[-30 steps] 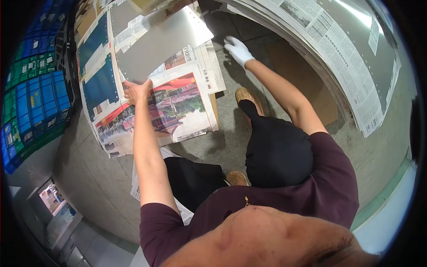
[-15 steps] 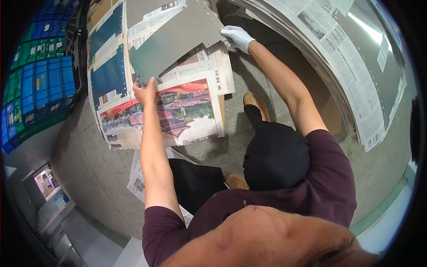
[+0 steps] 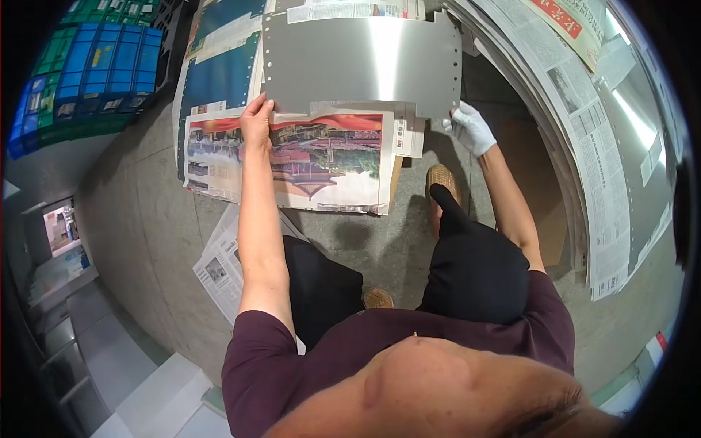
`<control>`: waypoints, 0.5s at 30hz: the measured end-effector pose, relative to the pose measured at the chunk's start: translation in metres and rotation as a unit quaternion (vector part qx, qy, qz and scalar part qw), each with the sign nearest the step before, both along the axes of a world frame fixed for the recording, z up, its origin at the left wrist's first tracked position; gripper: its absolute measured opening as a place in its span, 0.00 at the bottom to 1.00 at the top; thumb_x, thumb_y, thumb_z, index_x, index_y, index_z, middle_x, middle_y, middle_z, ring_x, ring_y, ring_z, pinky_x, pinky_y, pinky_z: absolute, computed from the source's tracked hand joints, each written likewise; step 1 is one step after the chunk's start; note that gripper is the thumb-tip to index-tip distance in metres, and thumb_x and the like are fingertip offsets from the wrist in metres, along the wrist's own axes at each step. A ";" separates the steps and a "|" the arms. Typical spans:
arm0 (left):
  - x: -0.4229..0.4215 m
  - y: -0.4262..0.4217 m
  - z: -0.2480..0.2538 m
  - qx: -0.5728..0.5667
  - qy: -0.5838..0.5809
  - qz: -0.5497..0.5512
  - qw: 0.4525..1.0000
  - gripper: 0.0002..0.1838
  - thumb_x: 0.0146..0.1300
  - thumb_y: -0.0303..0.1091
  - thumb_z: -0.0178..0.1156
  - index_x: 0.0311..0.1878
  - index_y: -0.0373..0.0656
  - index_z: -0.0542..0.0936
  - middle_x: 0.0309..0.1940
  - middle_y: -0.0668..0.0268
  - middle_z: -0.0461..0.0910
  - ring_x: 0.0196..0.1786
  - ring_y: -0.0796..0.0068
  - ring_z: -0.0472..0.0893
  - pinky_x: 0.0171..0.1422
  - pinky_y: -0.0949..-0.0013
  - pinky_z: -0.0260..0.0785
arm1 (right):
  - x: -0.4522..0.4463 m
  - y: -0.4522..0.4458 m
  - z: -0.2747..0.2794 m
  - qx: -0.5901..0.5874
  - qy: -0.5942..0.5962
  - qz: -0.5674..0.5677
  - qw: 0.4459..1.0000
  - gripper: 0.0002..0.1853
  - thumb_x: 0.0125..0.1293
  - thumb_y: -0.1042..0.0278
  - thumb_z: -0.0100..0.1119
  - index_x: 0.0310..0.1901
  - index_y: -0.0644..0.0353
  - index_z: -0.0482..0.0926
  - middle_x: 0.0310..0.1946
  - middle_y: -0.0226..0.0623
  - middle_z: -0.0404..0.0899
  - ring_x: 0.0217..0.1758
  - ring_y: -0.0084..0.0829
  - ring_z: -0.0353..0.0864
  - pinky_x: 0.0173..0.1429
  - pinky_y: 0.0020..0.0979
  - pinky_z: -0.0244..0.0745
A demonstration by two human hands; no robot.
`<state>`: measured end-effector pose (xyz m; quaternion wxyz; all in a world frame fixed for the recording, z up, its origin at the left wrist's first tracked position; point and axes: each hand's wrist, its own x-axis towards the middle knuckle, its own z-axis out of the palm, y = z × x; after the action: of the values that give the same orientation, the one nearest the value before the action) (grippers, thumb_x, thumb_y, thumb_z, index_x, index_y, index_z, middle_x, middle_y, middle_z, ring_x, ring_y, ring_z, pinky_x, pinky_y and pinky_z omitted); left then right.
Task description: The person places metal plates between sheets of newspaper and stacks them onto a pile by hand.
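A shiny grey metal sheet (image 3: pixel 328 66), with rows of small holes along its left and right edges, lies flat over a stack of newspapers. My bare left hand (image 3: pixel 257 128) pinches its near left corner. At the near right corner, my right hand (image 3: pixel 473 130) in a white glove grips the sheet between thumb and fingers. Below the sheet's near edge shows a newspaper page (image 3: pixel 332 157) with a large colour picture and a red band. Dark blue sheets (image 3: pixel 217 77) with holes lie to the left.
To the right stands a tall stack of newspapers and metal sheets (image 3: pixel 584 139). Blue and green plastic crates (image 3: pixel 106 62) are piled at the far left. A loose newspaper (image 3: pixel 215 255) lies on the grey floor (image 3: pixel 139 219) beside my leg. Cardboard (image 3: pixel 544 197) is near my right arm.
The metal sheet has turned from slanted to nearly square with the stack. My right hand has come nearer to me and stays on the sheet's corner; my left hand still holds its corner.
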<state>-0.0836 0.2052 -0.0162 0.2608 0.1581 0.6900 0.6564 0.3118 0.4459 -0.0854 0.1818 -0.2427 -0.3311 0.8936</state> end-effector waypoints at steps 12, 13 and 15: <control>0.013 -0.010 0.026 0.160 -0.005 -0.015 0.987 0.21 0.64 0.18 0.51 0.61 0.35 0.71 0.55 0.60 0.75 0.55 0.73 0.76 0.61 0.73 0.67 | -0.001 -0.028 0.016 0.000 -0.017 0.017 1.000 0.16 0.63 0.69 0.59 0.53 0.59 0.74 0.40 0.26 0.79 0.38 0.24 0.81 0.39 0.26 0.79; 0.016 -0.013 0.033 0.168 -0.027 -0.011 0.985 0.20 0.64 0.19 0.52 0.60 0.35 0.71 0.55 0.60 0.76 0.55 0.73 0.76 0.60 0.72 0.67 | -0.002 -0.031 0.018 -0.001 -0.016 0.024 1.000 0.16 0.63 0.69 0.59 0.53 0.59 0.74 0.40 0.26 0.79 0.38 0.24 0.81 0.39 0.26 0.79; 0.022 -0.021 0.050 0.181 -0.067 -0.006 0.981 0.19 0.64 0.20 0.52 0.60 0.36 0.72 0.54 0.61 0.76 0.54 0.72 0.77 0.60 0.71 0.68 | -0.002 -0.033 0.014 -0.030 -0.003 0.026 0.999 0.16 0.63 0.70 0.59 0.53 0.60 0.73 0.40 0.27 0.78 0.39 0.27 0.82 0.40 0.26 0.80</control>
<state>-0.0621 0.1838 0.0334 0.2772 0.1620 0.5395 0.7783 0.3100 0.4133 -0.0717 0.1503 -0.2424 -0.3111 0.9066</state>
